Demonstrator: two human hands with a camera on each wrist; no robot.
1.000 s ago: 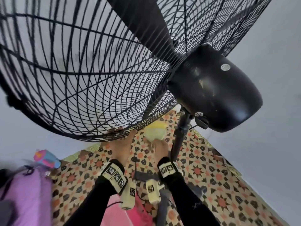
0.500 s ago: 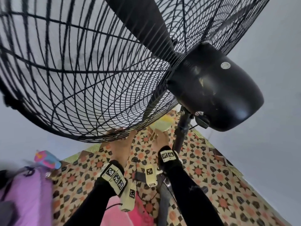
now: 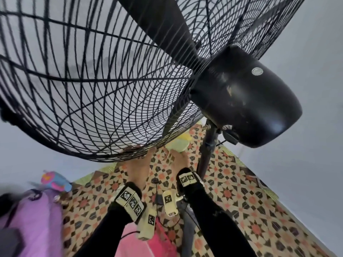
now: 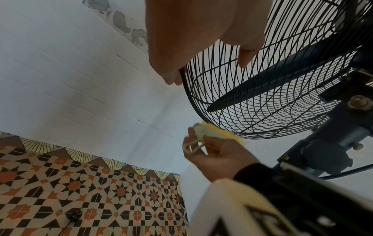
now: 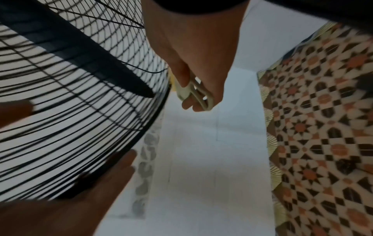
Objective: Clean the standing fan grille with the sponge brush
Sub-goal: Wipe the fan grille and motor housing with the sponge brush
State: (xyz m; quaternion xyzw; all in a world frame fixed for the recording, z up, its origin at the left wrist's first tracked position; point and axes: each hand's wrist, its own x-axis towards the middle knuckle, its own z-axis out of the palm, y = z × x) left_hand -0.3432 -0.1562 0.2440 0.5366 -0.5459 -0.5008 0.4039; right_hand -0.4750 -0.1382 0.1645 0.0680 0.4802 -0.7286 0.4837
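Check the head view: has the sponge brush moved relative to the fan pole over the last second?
Yes. The sponge brush went up and right, from left of the fan pole and below the fan grille to against the grille's bottom rim, closer to the pole.

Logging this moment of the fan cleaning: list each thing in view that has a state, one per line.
Fan grille: closed over the blades, held at its rim.
Fan blades: still, not blurred.
Sponge brush: gripped, yellow sponge against the grille's lower rim.
Left hand: gripping the grille rim, fingers curled over the wires.
Right hand: curled round the brush handle.
Motor housing: tilted, scuffed.
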